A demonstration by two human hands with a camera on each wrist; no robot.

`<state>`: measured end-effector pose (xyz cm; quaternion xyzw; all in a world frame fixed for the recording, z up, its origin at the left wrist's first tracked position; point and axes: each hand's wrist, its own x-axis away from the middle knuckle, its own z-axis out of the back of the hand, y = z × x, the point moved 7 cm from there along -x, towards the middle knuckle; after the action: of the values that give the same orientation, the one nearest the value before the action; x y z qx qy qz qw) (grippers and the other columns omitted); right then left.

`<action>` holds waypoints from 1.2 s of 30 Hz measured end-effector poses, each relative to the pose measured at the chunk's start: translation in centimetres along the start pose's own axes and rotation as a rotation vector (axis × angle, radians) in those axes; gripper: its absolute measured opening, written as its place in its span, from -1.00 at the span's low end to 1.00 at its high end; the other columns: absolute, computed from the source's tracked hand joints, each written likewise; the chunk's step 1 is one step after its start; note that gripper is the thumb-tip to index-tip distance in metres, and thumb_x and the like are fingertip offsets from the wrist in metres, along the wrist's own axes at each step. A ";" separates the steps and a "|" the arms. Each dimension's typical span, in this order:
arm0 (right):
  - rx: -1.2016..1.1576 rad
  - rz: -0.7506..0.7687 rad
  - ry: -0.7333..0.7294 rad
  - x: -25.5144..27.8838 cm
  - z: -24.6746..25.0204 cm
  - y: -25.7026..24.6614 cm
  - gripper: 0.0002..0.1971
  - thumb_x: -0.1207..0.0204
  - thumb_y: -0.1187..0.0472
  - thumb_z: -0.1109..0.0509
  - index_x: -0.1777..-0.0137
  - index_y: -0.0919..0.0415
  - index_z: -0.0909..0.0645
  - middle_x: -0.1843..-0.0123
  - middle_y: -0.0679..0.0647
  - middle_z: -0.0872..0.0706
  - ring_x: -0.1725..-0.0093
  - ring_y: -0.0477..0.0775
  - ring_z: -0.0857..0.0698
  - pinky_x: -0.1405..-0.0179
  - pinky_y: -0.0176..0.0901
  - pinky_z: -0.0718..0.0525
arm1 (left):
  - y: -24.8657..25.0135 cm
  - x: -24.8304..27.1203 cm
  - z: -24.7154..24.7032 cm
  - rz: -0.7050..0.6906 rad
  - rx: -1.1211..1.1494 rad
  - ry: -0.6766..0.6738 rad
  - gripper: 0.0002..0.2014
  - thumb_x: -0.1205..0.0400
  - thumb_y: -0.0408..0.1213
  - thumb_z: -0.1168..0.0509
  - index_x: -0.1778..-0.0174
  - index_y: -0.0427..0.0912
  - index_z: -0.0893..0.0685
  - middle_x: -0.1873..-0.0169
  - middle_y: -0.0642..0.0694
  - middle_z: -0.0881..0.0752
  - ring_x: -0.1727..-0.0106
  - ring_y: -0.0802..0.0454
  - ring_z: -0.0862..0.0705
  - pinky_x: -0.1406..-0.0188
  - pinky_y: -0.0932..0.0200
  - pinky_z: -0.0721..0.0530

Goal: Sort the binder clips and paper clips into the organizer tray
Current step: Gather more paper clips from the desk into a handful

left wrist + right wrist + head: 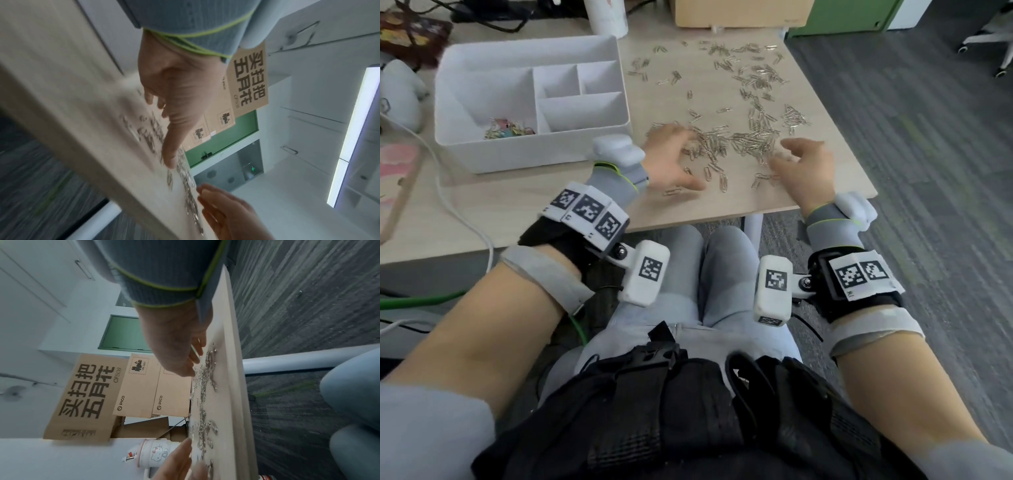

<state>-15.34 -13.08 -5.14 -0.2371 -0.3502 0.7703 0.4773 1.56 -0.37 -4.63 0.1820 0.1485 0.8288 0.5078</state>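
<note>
Several silver paper clips (743, 140) lie scattered over the right half of the wooden table (524, 205), thickest in a pile near the front. My left hand (671, 154) rests on the pile's left side, fingers spread and fairly straight, touching clips. My right hand (804, 168) is at the pile's right side, fingers loosely extended over the clips and gripping nothing. The white organizer tray (534, 156) stands to the left of both hands. Colourful binder clips (508, 127) lie in its large left compartment; the other compartments look empty. Both wrist views are blurred but show straight fingers (170, 154) (185, 368) on the clips.
The table's right corner (873, 195) lies just beyond my right hand, with carpet below. A white cup (607, 15) and a cardboard box (739, 12) stand at the back. A white cable (465, 219) runs along the left front, beside a pink item (397, 178).
</note>
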 end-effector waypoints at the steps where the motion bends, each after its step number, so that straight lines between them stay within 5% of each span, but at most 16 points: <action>1: 0.016 -0.014 0.044 -0.1 0.6 0.2 -0.54 -0.41 0.17 -0.44 -0.34 0.22 -0.62 -0.27 0.10 -0.70 -0.24 0.03 -0.66 -0.01 -0.41 -0.43 | -0.6 0.2 0.6 0.016 -0.008 0.021 -0.04 -0.28 0.01 -0.57 -0.54 -0.20 -0.27 -0.51 -0.30 -0.33 -0.51 -0.25 -0.33 -0.53 -0.03 -0.28; 4: 0.095 -0.047 0.078 -0.2 1.5 0.9 -0.45 -0.26 0.11 -0.56 -0.29 0.18 -0.63 -0.26 0.10 -0.66 -0.19 0.04 -0.66 -0.05 -0.28 -0.51 | -1.8 0.8 1.1 0.085 0.076 0.036 -0.10 -0.24 -0.10 -0.61 -0.48 -0.16 -0.36 -0.26 -0.16 -0.58 -0.09 -0.15 -0.62 -0.18 0.06 -0.54; 6: 0.127 -0.081 0.021 -0.5 1.3 1.4 -0.38 -0.18 0.11 -0.64 -0.28 0.18 -0.62 -0.26 0.12 -0.64 -0.19 0.08 -0.66 -0.14 -0.17 -0.60 | -2.4 1.0 0.7 0.130 0.147 0.036 -0.23 -0.25 -0.17 -0.62 -0.37 -0.17 -0.48 -0.03 -0.06 -0.66 0.17 -0.03 -0.59 0.06 0.16 -0.56; 9: 0.108 -0.093 -0.053 -0.6 0.6 1.9 -0.43 -0.13 0.18 -0.69 -0.19 0.24 -0.67 -0.01 0.14 -0.69 -0.03 0.13 -0.69 -0.15 -0.04 -0.67 | -2.2 0.6 0.3 0.119 0.179 0.100 -0.47 -0.27 -0.24 -0.61 -0.14 -0.23 -0.64 0.16 -0.03 -0.66 0.21 0.03 -0.58 0.32 0.39 -0.53; 13: 0.068 -0.035 -0.069 -0.9 -0.5 1.4 -0.64 -0.22 0.33 -0.58 -0.06 0.24 -0.73 0.38 -0.13 -0.56 0.15 -0.03 -0.59 0.29 -0.34 -0.53 | -1.7 -0.3 -0.1 0.094 0.259 0.165 -0.64 -0.30 -0.30 -0.58 0.01 -0.26 -0.73 0.25 -0.06 -0.70 0.26 0.04 -0.61 0.16 0.20 -0.61; 18: 0.000 0.052 -0.105 -1.3 -2.5 -0.2 -0.70 -0.25 0.38 -0.51 -0.02 0.23 -0.75 0.38 -0.09 -0.59 0.25 -0.07 -0.57 0.30 -0.43 -0.51 | 0.3 -2.1 -0.4 0.053 0.232 0.180 -0.76 -0.31 -0.24 -0.56 0.17 -0.22 -0.75 0.41 0.00 -0.68 0.40 0.15 -0.59 0.35 0.40 -0.46; 21: -0.075 0.078 -0.120 -1.7 -3.1 -0.7 -0.74 -0.29 0.37 -0.49 -0.01 0.26 -0.75 0.28 0.00 -0.66 0.32 -0.18 -0.59 0.22 -0.42 -0.54 | 1.3 -3.1 -0.1 0.028 0.195 0.159 -0.77 -0.33 -0.22 -0.56 0.16 -0.17 -0.75 0.35 -0.04 -0.71 0.31 0.12 -0.60 0.42 0.50 -0.44; 23: -0.150 0.070 -0.034 -2.5 -2.3 -0.4 -0.74 -0.32 0.37 -0.46 -0.02 0.26 -0.76 0.29 -0.04 -0.67 0.42 -0.33 -0.57 0.27 -0.51 -0.52 | 1.4 -3.5 1.0 0.026 0.234 0.240 -0.75 -0.32 -0.17 -0.56 0.14 -0.14 -0.76 0.24 -0.08 -0.76 0.24 0.11 -0.62 0.24 0.39 -0.58; 25: -0.183 0.052 0.092 -2.9 -0.9 0.3 -0.73 -0.38 0.34 -0.41 -0.08 0.24 -0.75 0.17 0.01 -0.74 0.32 -0.28 -0.61 0.29 -0.59 -0.48 | 0.6 -3.5 1.7 0.055 0.212 0.323 -0.57 -0.29 0.03 -0.54 0.00 -0.09 -0.73 0.00 -0.09 -0.75 -0.01 0.03 -0.63 -0.09 0.20 -0.58; 27: -0.179 0.027 0.130 -3.4 -0.2 1.0 -0.70 -0.45 0.31 -0.37 -0.19 0.23 -0.71 -0.02 0.07 -0.76 0.12 -0.15 -0.62 0.29 -0.70 -0.43 | -0.4 -4.0 1.2 0.121 0.068 0.262 -0.13 -0.10 0.41 -0.41 -0.27 -0.01 -0.58 -0.28 -0.14 -0.59 -0.35 -0.13 -0.47 -0.38 0.03 -0.40; 29: -0.172 -0.003 0.085 -3.9 -0.6 1.6 -0.67 -0.51 0.30 -0.33 -0.27 0.22 -0.66 -0.11 0.09 -0.75 0.00 -0.14 -0.62 0.29 -0.78 -0.38 | -0.8 -4.3 0.0 0.159 -0.071 0.119 0.24 0.16 0.60 -0.19 -0.45 -0.01 -0.35 -0.37 -0.19 -0.44 -0.45 -0.23 -0.31 -0.50 -0.07 -0.24; 33: -0.166 0.085 -0.087 -3.9 -2.8 0.4 -0.65 -0.48 0.40 -0.27 -0.24 0.25 -0.69 -0.15 0.09 -0.76 -0.04 -0.18 -0.60 0.12 -0.72 -0.42 | 0.1 -4.3 -1.4 0.138 -0.165 -0.007 0.21 0.04 0.49 -0.41 -0.50 -0.01 -0.24 -0.46 -0.17 -0.27 -0.48 -0.22 -0.20 -0.45 -0.13 -0.23; 36: -0.146 0.164 -0.173 -3.4 -3.9 -0.6 -0.62 -0.48 0.44 -0.25 -0.27 0.25 -0.68 -0.20 0.11 -0.75 -0.09 -0.17 -0.60 -0.08 -0.61 -0.46 | 1.6 -4.9 -1.7 0.062 -0.116 0.017 0.21 0.13 0.52 -0.31 -0.48 0.04 -0.33 -0.47 -0.10 -0.31 -0.46 -0.20 -0.22 -0.45 -0.08 -0.26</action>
<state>-10.87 -14.74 -7.09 -0.2319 -0.4248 0.7965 0.3624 1.59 -5.54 -6.15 0.1497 0.0990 0.8528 0.4905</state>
